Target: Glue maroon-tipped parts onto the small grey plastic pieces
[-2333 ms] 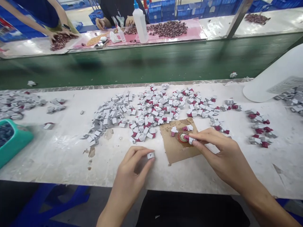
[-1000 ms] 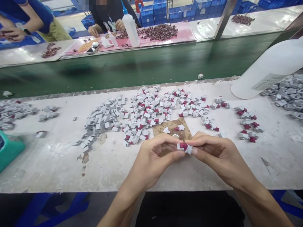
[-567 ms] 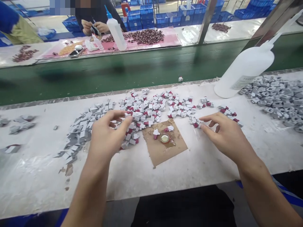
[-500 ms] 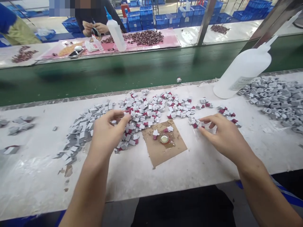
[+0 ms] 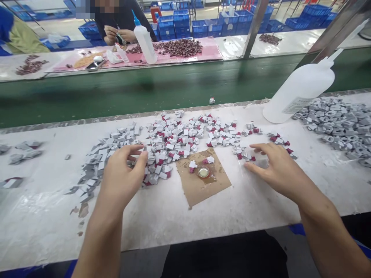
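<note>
My left hand (image 5: 123, 175) hovers at the left part of a heap of small grey and dark-red plastic pieces (image 5: 174, 135). Its thumb and forefinger are apart, with nothing visible between them. On the right, my right hand (image 5: 275, 168) is beside a few more of these pieces (image 5: 245, 153), thumb and fingers spread and holding nothing that I can see. Between the hands lies a brown cardboard square (image 5: 197, 193). On it sit a bottle cap (image 5: 203, 172) in a wet patch and two grey-and-red pieces (image 5: 193, 166).
A large white squeeze bottle (image 5: 301, 90) leans at the back right, by a pile of grey pieces (image 5: 344, 123). Beyond the table edge runs a green conveyor belt (image 5: 116, 96) with one small piece (image 5: 212, 100). Across it, a person's hands (image 5: 118, 34) work near a blue-tipped bottle (image 5: 145, 44).
My left hand has drawn back to the left from the heap. My right thumb and forefinger have opened wider, away from the pieces there. The small piece on the belt has shifted left.
</note>
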